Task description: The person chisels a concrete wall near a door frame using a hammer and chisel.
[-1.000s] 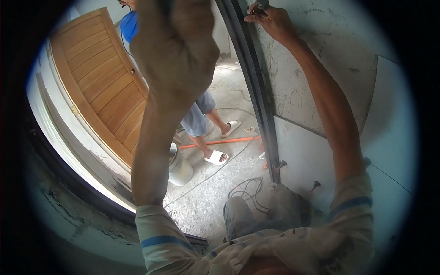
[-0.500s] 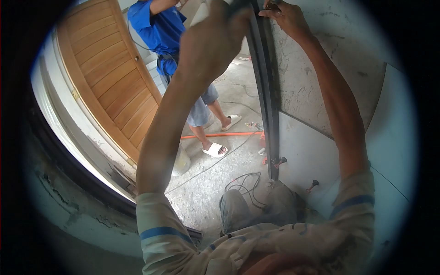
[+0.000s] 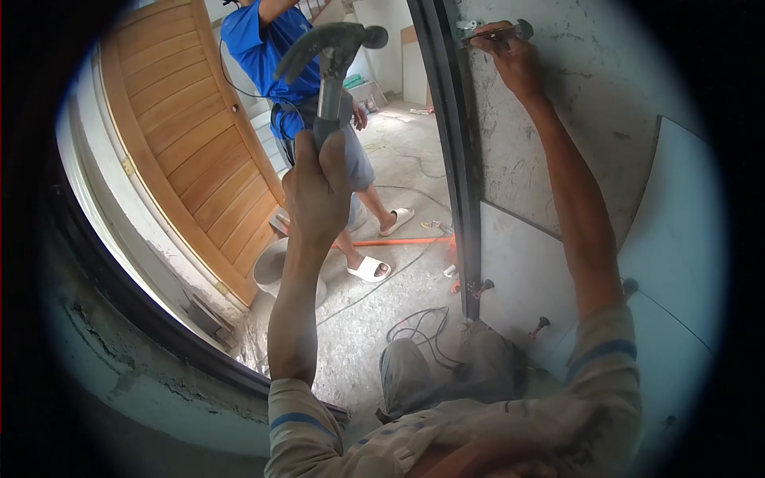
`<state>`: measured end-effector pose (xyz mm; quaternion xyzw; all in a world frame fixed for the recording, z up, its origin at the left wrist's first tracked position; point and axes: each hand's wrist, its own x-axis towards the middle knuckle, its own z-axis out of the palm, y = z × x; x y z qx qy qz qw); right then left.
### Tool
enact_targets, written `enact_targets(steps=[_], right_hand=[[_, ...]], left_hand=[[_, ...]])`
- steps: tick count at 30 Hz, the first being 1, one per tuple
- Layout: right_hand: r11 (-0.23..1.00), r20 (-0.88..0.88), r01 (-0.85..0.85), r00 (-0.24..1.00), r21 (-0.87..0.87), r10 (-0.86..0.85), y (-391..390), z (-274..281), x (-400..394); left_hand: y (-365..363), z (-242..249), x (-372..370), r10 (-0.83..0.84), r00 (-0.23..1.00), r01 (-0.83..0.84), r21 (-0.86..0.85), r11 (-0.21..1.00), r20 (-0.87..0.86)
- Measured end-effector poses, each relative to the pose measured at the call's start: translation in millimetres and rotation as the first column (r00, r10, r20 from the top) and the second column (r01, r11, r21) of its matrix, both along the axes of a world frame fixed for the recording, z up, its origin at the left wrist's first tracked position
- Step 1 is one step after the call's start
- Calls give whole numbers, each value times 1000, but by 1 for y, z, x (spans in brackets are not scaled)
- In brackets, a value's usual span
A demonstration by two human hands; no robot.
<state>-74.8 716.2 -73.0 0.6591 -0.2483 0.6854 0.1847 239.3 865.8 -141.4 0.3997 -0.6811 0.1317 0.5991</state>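
My left hand [image 3: 319,187] is wrapped round the dark grip of a claw hammer [image 3: 330,84], raised with its head at the top. Close to the wall, my right hand [image 3: 518,65] pinches a dark metal rod with a wide end [image 3: 523,30]. The rod lies nearly level, its other end toward the door frame. Near that end shows a small pale patch [image 3: 468,25] on the rough cement wall [image 3: 550,127]. Between my two hands stands the black door frame [image 3: 458,159].
A person in a blue shirt [image 3: 267,56] stands beyond the doorway, near a wooden door [image 3: 187,135]. A bucket [image 3: 275,263], an orange hose [image 3: 390,241] and a coiled black cable [image 3: 422,323] are on the floor. Large pale tiles [image 3: 518,263] cover the lower wall, with red-and-black clamps [image 3: 540,325].
My left hand has come down and left from beside the frame, bringing the hammer into full view. The right hand has shifted slightly right, showing more of the rod. The person's other arm now hangs down.
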Motion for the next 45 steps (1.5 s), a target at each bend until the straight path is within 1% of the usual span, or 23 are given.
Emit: enact_targets(steps=[4,6,8,11,13,14,16,20,22,25,27,28,30,31,32,33,35,37,38,40,42,44,45], right_hand=[[1000,40,-10,999,19,9,0,0,5],[1000,25,7,1000,-13,-7,-4,2,7],[999,15,25,1000,-36,-24,-8,1,4],[994,-6,96,995,53,-96,-7,2,3],[981,-34,-24,999,-193,17,-7,4,7],[981,-32,-26,999,-192,20,-7,3,7],[1000,15,-16,1000,-15,17,-4,2,7],[999,4,-53,999,9,52,-5,5,6],[990,-106,-46,994,-132,32,-5,6,9],[987,-234,-68,972,-148,32,2,13,11],[994,-236,12,971,-105,-36,9,16,13],[994,-242,87,965,-63,-100,9,16,14],[995,-243,79,966,-63,-92,9,17,14],[996,-238,70,968,-62,-83,6,17,14],[996,-246,64,966,-69,-79,3,18,14],[988,-255,90,959,-125,-120,2,20,14],[976,-266,117,950,-184,-164,-5,25,11],[989,-225,122,965,-79,-137,-5,23,12],[990,-228,127,964,-67,-139,-5,23,10],[990,-263,120,960,69,-98,5,25,16],[986,-287,139,952,94,-106,7,29,19],[971,-320,200,936,130,-150,7,33,20],[987,-303,159,942,21,-146,10,31,26]], left_hand=[[7,1,-4,17,1000,-18,45,999,21],[15,6,-9,-75,995,67,129,989,62],[19,8,-13,-78,992,65,131,989,103],[31,16,-24,-101,982,86,98,992,158],[37,22,-30,-112,979,103,59,993,172],[38,24,-33,-148,976,149,7,989,160],[40,27,-35,-185,971,193,-40,980,151],[38,31,-36,-173,973,176,-7,984,154],[37,31,-35,-174,972,173,22,985,155],[33,36,-36,-202,968,218,-100,971,148],[21,31,-40,-594,805,545,-385,744,-7],[10,29,-43,-594,805,544,-384,746,-14],[-14,30,-55,-294,952,294,-487,823,79],[-12,35,-58,-103,976,162,-325,932,191],[-9,44,-60,68,943,-8,-180,984,327],[-7,53,-62,144,881,-118,-85,989,450],[2,50,-64,55,930,-23,-93,995,364],[18,45,-65,-107,976,142,-181,973,191],[12,43,-67,-115,975,148,-168,975,188],[-3,36,-68,-332,942,324,-406,855,52],[-15,42,-61,-74,979,107,-173,979,189],[-16,55,-59,71,932,-104,74,992,356],[-11,53,-58,75,933,-104,66,992,353]])
